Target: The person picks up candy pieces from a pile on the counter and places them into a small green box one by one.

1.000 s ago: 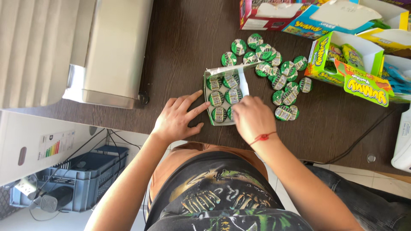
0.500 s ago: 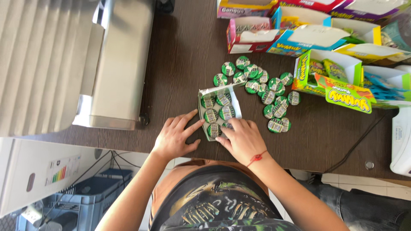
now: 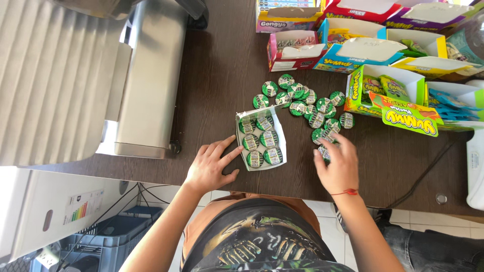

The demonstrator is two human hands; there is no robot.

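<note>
A small white open carton (image 3: 281,146) lies on the dark brown table (image 3: 222,75), with several round green-lidded cups packed inside in two rows. My left hand (image 3: 210,165) rests flat on the table, fingertips against the carton's left side. My right hand (image 3: 336,165) is to the carton's right, fingers closing over a green cup at the near end of a loose pile of green cups (image 3: 307,103). That cup is mostly hidden under the fingers.
Several open colourful display boxes (image 3: 388,95) stand at the back right. A grey metal machine (image 3: 151,80) and a ribbed white panel (image 3: 50,80) fill the left. A white object (image 3: 475,171) sits at the right edge. A blue crate (image 3: 101,236) is on the floor.
My right hand has left the carton's near end and moved right to the loose pile of cups. My left hand stays beside the carton. The view has shifted slightly.
</note>
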